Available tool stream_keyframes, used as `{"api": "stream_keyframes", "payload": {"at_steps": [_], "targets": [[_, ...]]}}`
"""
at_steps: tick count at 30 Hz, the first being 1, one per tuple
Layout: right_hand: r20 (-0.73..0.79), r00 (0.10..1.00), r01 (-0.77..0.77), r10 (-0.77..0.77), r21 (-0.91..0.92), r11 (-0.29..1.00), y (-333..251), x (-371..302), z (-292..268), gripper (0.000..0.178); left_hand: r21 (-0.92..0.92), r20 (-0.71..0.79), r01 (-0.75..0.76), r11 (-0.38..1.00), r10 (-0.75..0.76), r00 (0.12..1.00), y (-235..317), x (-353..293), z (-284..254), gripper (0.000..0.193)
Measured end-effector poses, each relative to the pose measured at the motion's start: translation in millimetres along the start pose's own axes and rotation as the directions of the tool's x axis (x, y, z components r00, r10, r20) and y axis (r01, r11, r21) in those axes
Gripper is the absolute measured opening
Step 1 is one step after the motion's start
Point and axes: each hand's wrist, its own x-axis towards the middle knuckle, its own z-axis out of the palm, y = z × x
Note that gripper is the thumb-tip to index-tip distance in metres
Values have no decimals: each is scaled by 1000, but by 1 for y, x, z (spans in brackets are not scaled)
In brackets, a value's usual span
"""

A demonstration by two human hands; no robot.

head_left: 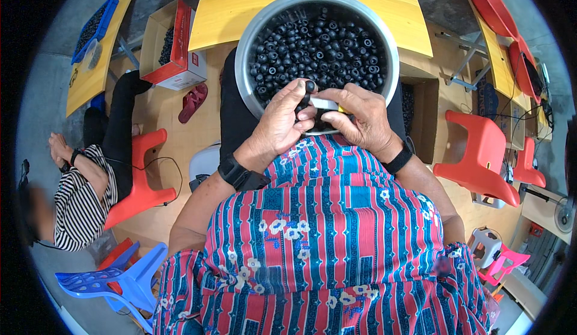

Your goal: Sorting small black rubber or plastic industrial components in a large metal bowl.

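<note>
In my lap rests a wide metal basin [243, 58] holding many small, round black parts [324, 49], some with a hole showing in the end. My left hand [283, 114] is closed over the basin's near side, pinching a black part [309, 87] between thumb and fingers; another dark piece shows lower in the grip. Facing it, my right hand [363, 115] is closed around a small knife [325, 103] with a pale flat blade and a bit of yellow at the handle. The blade points at the left fingers, close to the black part.
Beyond the basin stands a yellow table [240, 4]. A red and white carton [180, 64] and a slipper [193, 103] lie to the left, where another person [84, 179] sits with hands together. On the right are a red stool [478, 155] and an open carton [430, 118].
</note>
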Motion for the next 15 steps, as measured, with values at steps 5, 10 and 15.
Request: {"api": "stream_keyframes", "payload": {"at_steps": [5,10,15], "targets": [[-76,995,-70,65,-70,995,2,0,1,23,139,84,-65,988,53,995,1,-1,3,23],[-77,995,-73,66,-98,992,3,0,1,22,179,90,-61,982,45,995,2,-3,7,24],[-65,996,-75,68,-107,991,5,0,1,22,190,109,-58,980,37,993,2,-4,7,23]]}}
